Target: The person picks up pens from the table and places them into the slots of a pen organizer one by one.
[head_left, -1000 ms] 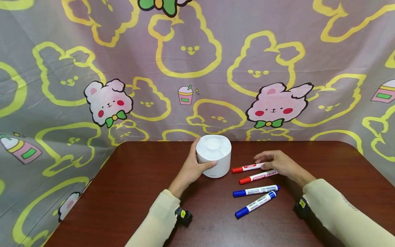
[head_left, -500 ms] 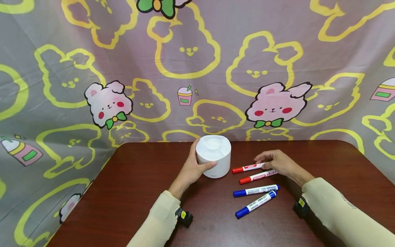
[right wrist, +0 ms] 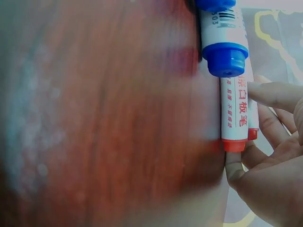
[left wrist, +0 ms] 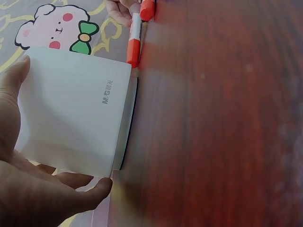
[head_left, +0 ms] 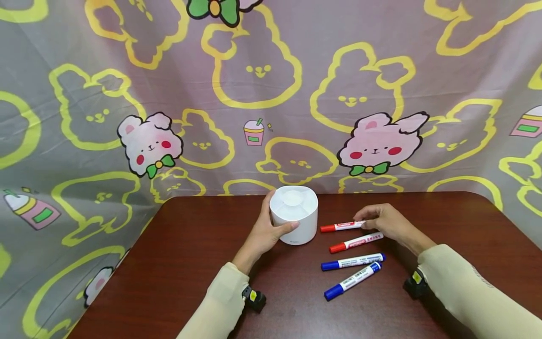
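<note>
My left hand (head_left: 263,231) grips a white divided pen holder (head_left: 304,227) from its left side, thumb across the front. The holder stands upright with its compartments facing up. In the left wrist view, grey lettering (left wrist: 108,92) shows on its wall. To the right, my right hand (head_left: 391,224) pinches the far red whiteboard marker (head_left: 341,226) near its white end, the red cap pointing at the holder. A second red marker (head_left: 356,242) lies just in front, under the hand; in the right wrist view this nearer marker (right wrist: 234,109) partly hides the pinched one.
Two blue markers, one farther (head_left: 353,262) and one nearer (head_left: 353,281), lie in front of the red ones, caps to the left. The dark wooden table (head_left: 186,263) ends at the back against a patterned curtain (head_left: 296,117).
The far red marker has shifted slightly and turned a little, its cap end moving away from the second red marker. My right hand moved slightly with it; the left hand and holder stay put.
</note>
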The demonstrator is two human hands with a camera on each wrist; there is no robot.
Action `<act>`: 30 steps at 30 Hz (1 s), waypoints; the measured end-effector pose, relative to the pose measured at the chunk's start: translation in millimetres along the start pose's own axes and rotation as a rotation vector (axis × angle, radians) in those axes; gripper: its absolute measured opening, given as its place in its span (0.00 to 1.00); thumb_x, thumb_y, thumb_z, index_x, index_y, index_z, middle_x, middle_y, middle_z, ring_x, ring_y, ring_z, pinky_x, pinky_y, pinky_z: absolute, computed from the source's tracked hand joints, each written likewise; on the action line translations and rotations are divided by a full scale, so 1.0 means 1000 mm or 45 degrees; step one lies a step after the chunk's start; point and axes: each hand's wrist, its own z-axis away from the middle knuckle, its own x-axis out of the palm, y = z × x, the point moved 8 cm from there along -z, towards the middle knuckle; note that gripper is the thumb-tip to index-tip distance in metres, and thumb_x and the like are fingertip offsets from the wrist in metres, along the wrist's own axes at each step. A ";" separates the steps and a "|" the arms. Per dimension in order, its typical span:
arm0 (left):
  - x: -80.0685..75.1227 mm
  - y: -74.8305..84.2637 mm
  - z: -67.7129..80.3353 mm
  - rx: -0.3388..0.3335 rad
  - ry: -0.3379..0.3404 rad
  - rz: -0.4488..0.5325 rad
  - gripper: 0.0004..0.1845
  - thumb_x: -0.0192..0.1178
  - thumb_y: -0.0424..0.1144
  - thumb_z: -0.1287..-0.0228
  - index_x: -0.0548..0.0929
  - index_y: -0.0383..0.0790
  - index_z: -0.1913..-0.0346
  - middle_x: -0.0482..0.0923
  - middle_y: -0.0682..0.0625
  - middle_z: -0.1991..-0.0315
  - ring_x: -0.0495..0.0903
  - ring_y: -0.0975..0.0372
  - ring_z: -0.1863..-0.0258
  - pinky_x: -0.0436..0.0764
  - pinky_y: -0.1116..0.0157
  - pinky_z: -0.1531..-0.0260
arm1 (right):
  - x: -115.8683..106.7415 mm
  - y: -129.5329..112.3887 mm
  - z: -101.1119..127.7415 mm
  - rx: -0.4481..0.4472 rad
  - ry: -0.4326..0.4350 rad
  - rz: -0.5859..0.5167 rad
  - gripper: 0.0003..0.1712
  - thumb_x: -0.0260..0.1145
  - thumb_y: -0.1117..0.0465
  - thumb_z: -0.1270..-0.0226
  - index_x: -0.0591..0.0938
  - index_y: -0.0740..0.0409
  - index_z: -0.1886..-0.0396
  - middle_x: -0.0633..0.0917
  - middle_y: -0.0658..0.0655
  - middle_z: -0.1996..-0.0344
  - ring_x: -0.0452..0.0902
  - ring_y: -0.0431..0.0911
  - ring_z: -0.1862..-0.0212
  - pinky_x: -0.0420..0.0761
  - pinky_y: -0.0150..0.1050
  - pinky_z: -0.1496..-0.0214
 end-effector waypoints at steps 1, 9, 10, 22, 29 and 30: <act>0.000 0.000 0.000 -0.002 0.001 -0.005 0.57 0.78 0.42 0.39 0.49 0.59 0.16 0.63 0.42 0.23 0.64 0.47 0.24 0.60 0.39 0.24 | -0.001 0.000 0.000 0.008 0.008 0.000 0.11 0.70 0.68 0.32 0.90 0.62 0.52 0.90 0.63 0.49 0.80 0.50 0.48 0.77 0.39 0.51; 0.001 0.000 0.001 -0.012 -0.010 0.003 0.57 0.78 0.42 0.40 0.49 0.61 0.17 0.63 0.44 0.23 0.65 0.48 0.25 0.61 0.40 0.24 | -0.005 0.002 0.003 0.047 0.030 -0.055 0.12 0.70 0.63 0.30 0.90 0.60 0.50 0.89 0.62 0.47 0.79 0.51 0.47 0.76 0.40 0.50; 0.001 0.000 0.001 -0.015 -0.010 0.005 0.57 0.78 0.42 0.40 0.49 0.61 0.17 0.63 0.44 0.23 0.65 0.48 0.25 0.61 0.41 0.24 | -0.005 0.002 0.003 0.046 0.033 -0.065 0.12 0.70 0.63 0.30 0.89 0.60 0.50 0.88 0.62 0.46 0.78 0.51 0.47 0.76 0.40 0.49; 0.000 0.000 0.002 -0.033 0.002 -0.005 0.57 0.79 0.43 0.40 0.50 0.61 0.17 0.62 0.44 0.22 0.64 0.48 0.24 0.60 0.39 0.24 | -0.015 -0.004 0.006 0.036 0.124 -0.239 0.15 0.69 0.61 0.27 0.86 0.65 0.47 0.88 0.56 0.52 0.76 0.48 0.49 0.79 0.41 0.49; 0.000 0.000 0.002 -0.018 -0.009 0.008 0.58 0.79 0.43 0.41 0.49 0.60 0.17 0.63 0.44 0.23 0.64 0.48 0.24 0.60 0.40 0.24 | -0.024 -0.017 0.008 0.012 0.157 -0.424 0.18 0.69 0.63 0.26 0.82 0.71 0.44 0.87 0.41 0.58 0.85 0.41 0.56 0.87 0.34 0.49; 0.000 0.000 0.002 -0.014 -0.010 0.008 0.58 0.79 0.43 0.41 0.49 0.59 0.17 0.63 0.44 0.23 0.64 0.48 0.24 0.60 0.40 0.24 | -0.025 -0.019 0.008 0.005 0.161 -0.450 0.18 0.69 0.63 0.27 0.82 0.70 0.44 0.87 0.40 0.59 0.86 0.40 0.57 0.87 0.33 0.50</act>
